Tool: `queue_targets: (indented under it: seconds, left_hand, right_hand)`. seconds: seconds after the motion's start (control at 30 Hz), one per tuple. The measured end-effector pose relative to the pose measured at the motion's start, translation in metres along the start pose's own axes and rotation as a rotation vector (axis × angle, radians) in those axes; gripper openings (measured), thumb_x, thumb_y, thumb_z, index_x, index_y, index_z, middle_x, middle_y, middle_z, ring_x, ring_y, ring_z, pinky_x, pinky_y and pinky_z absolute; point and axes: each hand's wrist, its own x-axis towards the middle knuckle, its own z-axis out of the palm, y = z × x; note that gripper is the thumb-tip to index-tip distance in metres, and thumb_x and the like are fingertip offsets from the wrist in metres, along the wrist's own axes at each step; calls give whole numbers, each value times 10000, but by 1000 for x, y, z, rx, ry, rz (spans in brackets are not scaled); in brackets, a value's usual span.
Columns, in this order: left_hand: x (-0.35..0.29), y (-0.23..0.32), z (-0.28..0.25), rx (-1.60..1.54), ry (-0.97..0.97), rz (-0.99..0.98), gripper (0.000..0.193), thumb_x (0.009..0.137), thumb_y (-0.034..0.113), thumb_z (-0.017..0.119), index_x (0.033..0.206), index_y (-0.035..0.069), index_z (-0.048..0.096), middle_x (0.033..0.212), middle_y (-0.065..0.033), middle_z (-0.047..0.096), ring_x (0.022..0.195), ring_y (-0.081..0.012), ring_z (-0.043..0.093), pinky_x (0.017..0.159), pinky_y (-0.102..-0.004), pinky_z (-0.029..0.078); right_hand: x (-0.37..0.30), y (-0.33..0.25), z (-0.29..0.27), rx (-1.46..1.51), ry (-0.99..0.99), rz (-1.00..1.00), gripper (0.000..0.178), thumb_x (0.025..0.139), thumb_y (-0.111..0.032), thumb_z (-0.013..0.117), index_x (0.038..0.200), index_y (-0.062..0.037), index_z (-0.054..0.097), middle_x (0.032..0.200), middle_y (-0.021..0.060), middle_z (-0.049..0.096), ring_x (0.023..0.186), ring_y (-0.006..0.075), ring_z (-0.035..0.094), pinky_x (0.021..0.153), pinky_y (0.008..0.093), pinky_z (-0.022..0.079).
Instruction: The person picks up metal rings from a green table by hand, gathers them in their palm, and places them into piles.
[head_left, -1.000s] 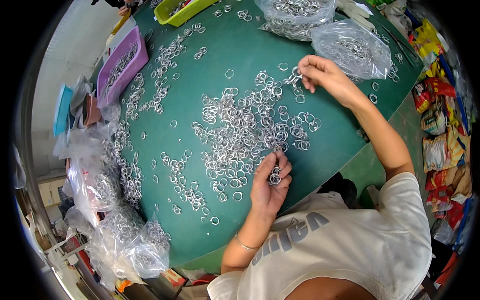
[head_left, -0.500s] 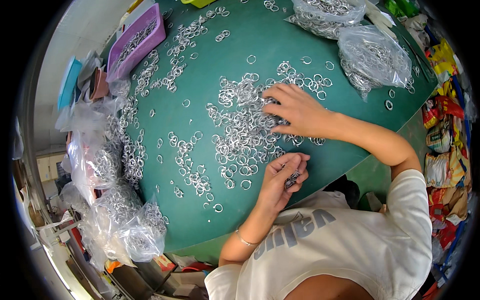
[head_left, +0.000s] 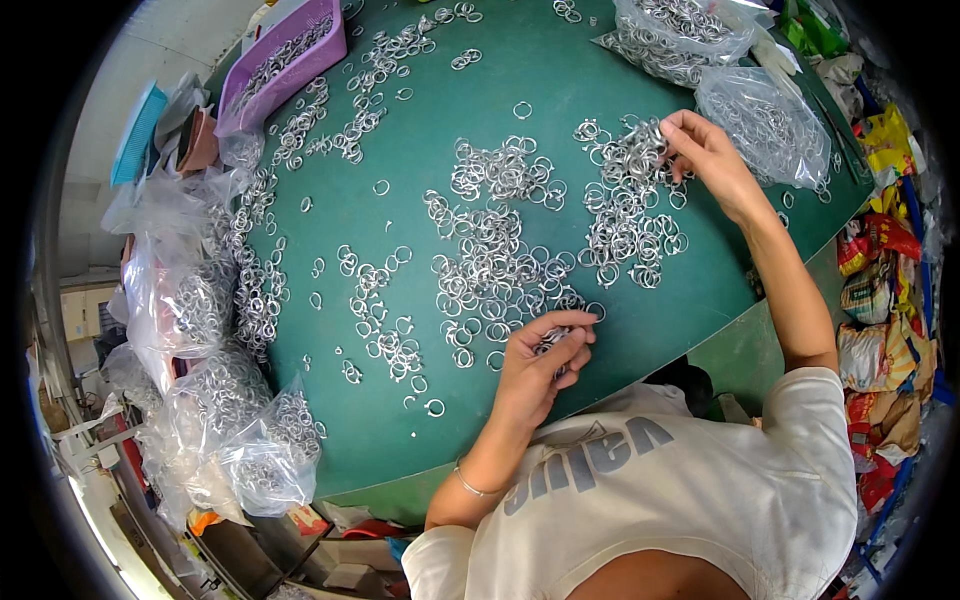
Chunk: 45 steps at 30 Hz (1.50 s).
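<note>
Many small silver metal rings lie loose on the green table. My left hand (head_left: 543, 368) is closed around several rings (head_left: 552, 340), low over the near edge of the middle pile (head_left: 490, 255). My right hand (head_left: 708, 165) is farther off to the right, its fingers curled and gripping at a bunch of rings (head_left: 640, 150). That bunch sits at the far end of a separate right-hand pile (head_left: 635, 235). Exactly how many rings either hand holds is hidden by the fingers. A thin bracelet (head_left: 470, 482) circles my left wrist.
Clear plastic bags of rings stand at the far right (head_left: 765, 125) and along the left edge (head_left: 225, 400). A purple basket (head_left: 335, 40) with rings is at the far left, near a blue tray (head_left: 138, 135). Scattered rings (head_left: 395, 350) lie left of the middle pile.
My right hand has swept from the middle pile to the far right, and part of the rings now forms a separate pile there. My left hand has shifted slightly left, still closed.
</note>
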Motion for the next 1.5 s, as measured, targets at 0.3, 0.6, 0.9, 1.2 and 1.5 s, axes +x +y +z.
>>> queue_targets:
  seconds: [0.3, 0.6, 0.9, 1.2, 1.5]
  left_hand:
    - [0, 7, -6, -40, 125, 20, 198, 868, 173, 547, 857, -22, 581, 731, -37, 517, 564, -97, 442, 390, -168, 261]
    - [0, 3, -7, 38, 127, 84, 186, 863, 110, 543, 962, -35, 602, 728, -31, 519, 595, -102, 454, 407, -172, 274]
    - [5, 12, 15, 286, 200, 286, 236, 819, 52, 593, 1047, -4, 578, 729, 11, 515, 616, -69, 458, 451, -159, 299]
    - [25, 24, 19, 909, 243, 924, 51, 731, -24, 631, 781, -26, 617, 684, -77, 565, 595, -133, 517, 564, -244, 417]
    - [24, 24, 11, 104, 84, 387, 107, 849, 97, 567, 870, -6, 582, 733, -50, 551, 548, -66, 433, 412, -168, 252]
  right_hand:
    - [-51, -9, 65, -888, -313, -797, 240, 649, -166, 697, 835, -53, 596, 1111, 96, 482, 1101, 281, 404, 948, 456, 276]
    - [-40, -11, 49, 210, -225, -127, 87, 842, -92, 565, 857, -8, 551, 805, 33, 586, 705, 91, 548, 644, 218, 447]
    - [-60, -19, 59, 551, -407, 223, 210, 852, -82, 553, 1031, 27, 567, 810, 54, 590, 713, 110, 580, 661, 252, 501]
    - [-71, -22, 70, 274, -442, 60, 180, 845, -77, 553, 997, 18, 567, 796, 43, 593, 671, 108, 579, 634, 243, 482]
    - [-81, -25, 80, 388, -477, 148, 163, 870, -104, 525, 984, 11, 544, 745, 27, 565, 666, 91, 563, 596, 227, 470]
